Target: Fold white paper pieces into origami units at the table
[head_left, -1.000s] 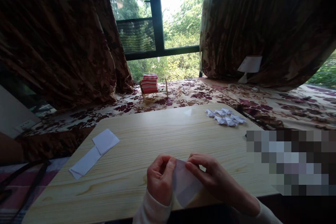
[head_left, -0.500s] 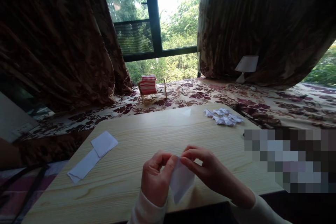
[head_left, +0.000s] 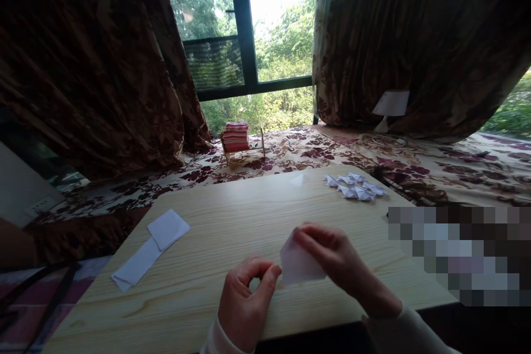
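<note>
My right hand [head_left: 342, 265] is closed on a small folded white paper [head_left: 299, 264] and holds it a little above the wooden table [head_left: 215, 221], near the front edge. My left hand [head_left: 244, 301] sits just left of it and lower, thumb and forefinger pinched into a ring. That pinch ends right beside the paper's lower left corner. I cannot tell whether it touches the paper. Cream sleeves cover both wrists.
Two white paper strips [head_left: 151, 243] lie at the table's left. A heap of several folded white pieces [head_left: 357, 185] and one small triangle [head_left: 297, 178] lie at the far right. Behind are a flowered cloth, a striped red stack [head_left: 236, 135], a white lamp [head_left: 392, 104], curtains and a window.
My right hand has carried the paper up and to the right. My left hand has dropped toward the table and slipped off the paper's top, so the two hands are now apart.
</note>
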The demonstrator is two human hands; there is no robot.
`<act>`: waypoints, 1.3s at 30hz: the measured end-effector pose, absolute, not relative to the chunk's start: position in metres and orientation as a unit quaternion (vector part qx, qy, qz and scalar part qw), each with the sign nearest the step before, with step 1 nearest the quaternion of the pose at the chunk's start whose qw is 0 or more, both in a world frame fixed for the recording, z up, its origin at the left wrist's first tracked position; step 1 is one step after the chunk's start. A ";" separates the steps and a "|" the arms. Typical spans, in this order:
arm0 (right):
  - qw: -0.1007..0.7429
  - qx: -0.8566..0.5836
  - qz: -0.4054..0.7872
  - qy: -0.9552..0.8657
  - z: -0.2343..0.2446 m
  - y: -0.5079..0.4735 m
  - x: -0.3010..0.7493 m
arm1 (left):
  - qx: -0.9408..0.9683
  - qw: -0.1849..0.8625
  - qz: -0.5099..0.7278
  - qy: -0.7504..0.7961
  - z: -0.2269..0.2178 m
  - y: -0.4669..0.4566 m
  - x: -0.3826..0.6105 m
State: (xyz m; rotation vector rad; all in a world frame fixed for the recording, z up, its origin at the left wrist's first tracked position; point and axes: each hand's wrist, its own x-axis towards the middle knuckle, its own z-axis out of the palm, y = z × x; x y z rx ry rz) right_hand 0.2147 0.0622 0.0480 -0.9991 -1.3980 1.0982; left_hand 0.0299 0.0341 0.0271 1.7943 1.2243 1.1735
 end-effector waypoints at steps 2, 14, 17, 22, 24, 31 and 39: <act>0.551 -0.442 0.508 -0.493 0.048 0.065 0.225 | 0.708 0.296 0.436 0.470 0.027 0.033 0.023; 0.371 -0.404 0.622 -0.559 0.042 0.052 0.206 | 0.849 -0.059 0.443 0.280 0.043 0.033 0.024; 0.397 -0.471 0.460 -0.640 0.037 0.046 0.212 | 0.850 -0.080 0.435 0.287 0.037 0.029 0.022; 0.399 -0.414 0.113 -0.811 0.019 0.013 0.227 | 0.850 -0.086 0.374 0.361 0.015 0.014 0.019; 0.385 -0.346 0.023 -0.855 0.007 -0.001 0.231 | 0.852 -0.065 0.365 0.370 0.008 0.007 0.019; 0.385 -0.320 -0.113 -0.858 -0.018 -0.019 0.227 | 0.862 -0.057 0.338 0.373 -0.007 -0.006 0.010; 0.411 -0.372 0.000 -0.832 -0.013 -0.013 0.237 | 0.898 -0.133 0.275 0.316 -0.018 -0.012 0.000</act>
